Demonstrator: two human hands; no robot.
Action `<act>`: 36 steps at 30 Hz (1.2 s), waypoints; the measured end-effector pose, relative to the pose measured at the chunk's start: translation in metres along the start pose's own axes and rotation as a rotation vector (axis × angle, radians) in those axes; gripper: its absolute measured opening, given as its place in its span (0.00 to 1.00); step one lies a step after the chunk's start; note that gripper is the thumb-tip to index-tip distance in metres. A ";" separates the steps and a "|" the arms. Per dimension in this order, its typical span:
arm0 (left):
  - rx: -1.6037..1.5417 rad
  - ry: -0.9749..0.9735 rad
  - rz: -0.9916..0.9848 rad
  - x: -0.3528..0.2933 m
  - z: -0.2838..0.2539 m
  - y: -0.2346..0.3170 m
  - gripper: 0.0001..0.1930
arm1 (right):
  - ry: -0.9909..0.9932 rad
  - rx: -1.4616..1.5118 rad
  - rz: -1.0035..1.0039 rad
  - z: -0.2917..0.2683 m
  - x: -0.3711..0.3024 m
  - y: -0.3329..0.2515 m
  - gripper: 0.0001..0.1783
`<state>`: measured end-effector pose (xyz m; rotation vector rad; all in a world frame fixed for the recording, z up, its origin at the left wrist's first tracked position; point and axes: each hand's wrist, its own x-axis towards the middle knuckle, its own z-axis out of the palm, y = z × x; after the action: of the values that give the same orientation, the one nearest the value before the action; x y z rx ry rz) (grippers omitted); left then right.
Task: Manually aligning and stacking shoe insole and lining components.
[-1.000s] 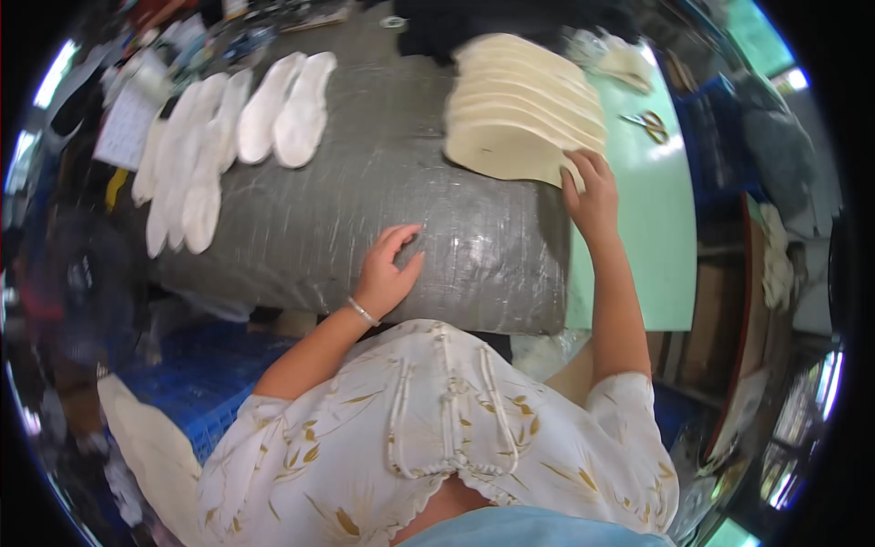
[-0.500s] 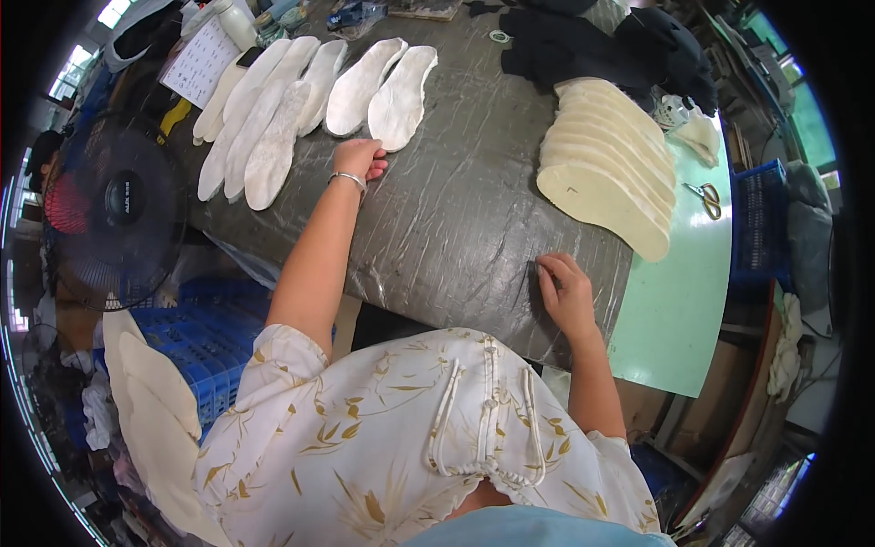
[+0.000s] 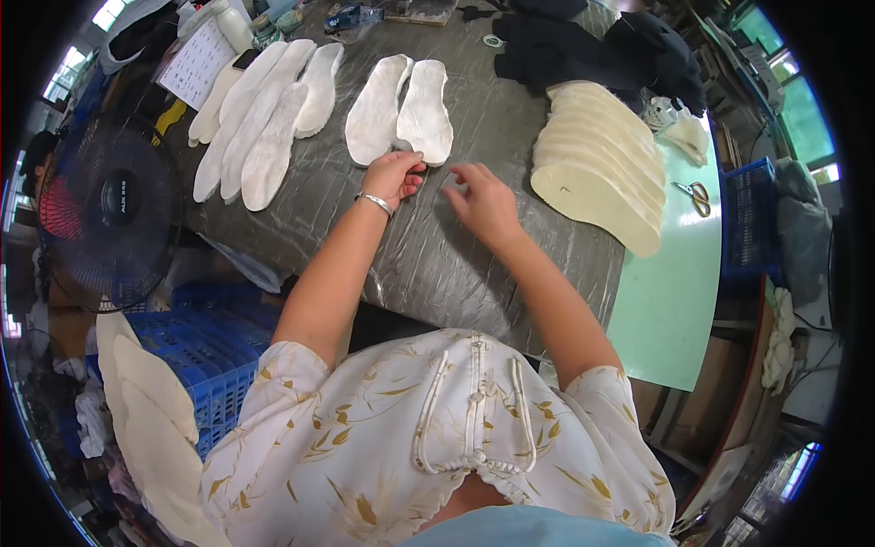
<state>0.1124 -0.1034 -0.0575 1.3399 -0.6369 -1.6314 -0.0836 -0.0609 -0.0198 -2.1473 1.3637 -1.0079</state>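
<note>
While the left hand [image 3: 397, 180] pinches a white insole [image 3: 427, 111], the right hand [image 3: 487, 206], loosely spread, is nearby.

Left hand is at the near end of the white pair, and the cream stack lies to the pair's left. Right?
Not quite: the head view shows the cream stack to the right of the white pair. The left hand is at the pair's near end.

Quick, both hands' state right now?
Left hand: closed, pinching the near edge of a white insole.
Right hand: loosely open, holding nothing, near that insole.
</note>
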 end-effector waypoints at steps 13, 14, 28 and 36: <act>1.388 0.313 1.145 -0.009 -0.037 0.011 0.13 | 0.036 -0.026 0.126 0.037 0.065 0.021 0.11; 1.443 0.300 1.107 -0.003 -0.042 0.011 0.12 | 0.058 -0.038 0.124 0.034 0.071 0.021 0.11; 1.517 0.311 1.031 0.017 -0.036 0.020 0.07 | 0.453 -0.201 -0.213 -0.073 0.157 -0.010 0.07; 1.436 0.435 0.900 0.021 -0.024 0.033 0.07 | 0.048 -0.227 -0.253 -0.064 0.000 0.019 0.05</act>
<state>0.1455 -0.1331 -0.0469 1.7794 -1.9229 0.0559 -0.1437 -0.0666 0.0097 -2.5304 1.3054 -1.0443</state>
